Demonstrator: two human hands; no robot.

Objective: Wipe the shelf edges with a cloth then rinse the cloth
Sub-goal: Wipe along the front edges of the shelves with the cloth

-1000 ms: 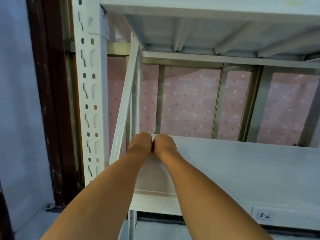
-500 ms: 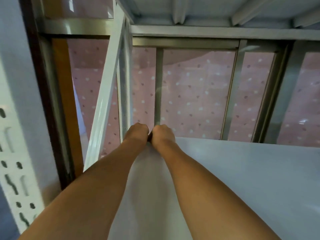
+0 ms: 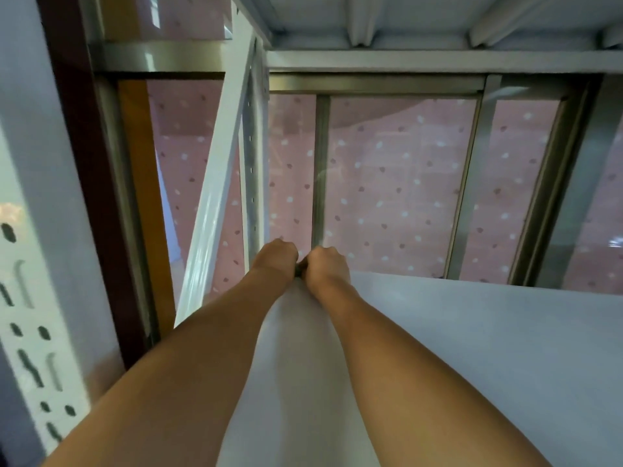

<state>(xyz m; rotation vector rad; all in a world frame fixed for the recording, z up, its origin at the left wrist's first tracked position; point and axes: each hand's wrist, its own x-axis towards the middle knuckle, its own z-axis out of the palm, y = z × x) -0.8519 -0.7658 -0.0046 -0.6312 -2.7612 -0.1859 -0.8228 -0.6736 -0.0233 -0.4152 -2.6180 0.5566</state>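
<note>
The white metal shelf (image 3: 488,348) stretches away from me to its rear edge (image 3: 438,277). My left hand (image 3: 274,257) and my right hand (image 3: 328,264) are pressed together as fists at the shelf's back left corner, fingers curled over the rear edge. A small dark scrap of the cloth (image 3: 300,269) shows in the gap between the two fists; the rest of it is hidden under the hands. Both forearms lie stretched out above the shelf surface.
A perforated white upright (image 3: 30,298) stands close at the left beside a dark brown frame (image 3: 84,163). A white diagonal brace (image 3: 215,197) rises by my left hand. The upper shelf's underside (image 3: 404,21) is overhead. A metal window frame (image 3: 472,183) with a pink dotted curtain (image 3: 397,183) is behind.
My head has moved forward and in under the upper shelf, so the front edge has left the view. Both fists stay together at the back left corner.
</note>
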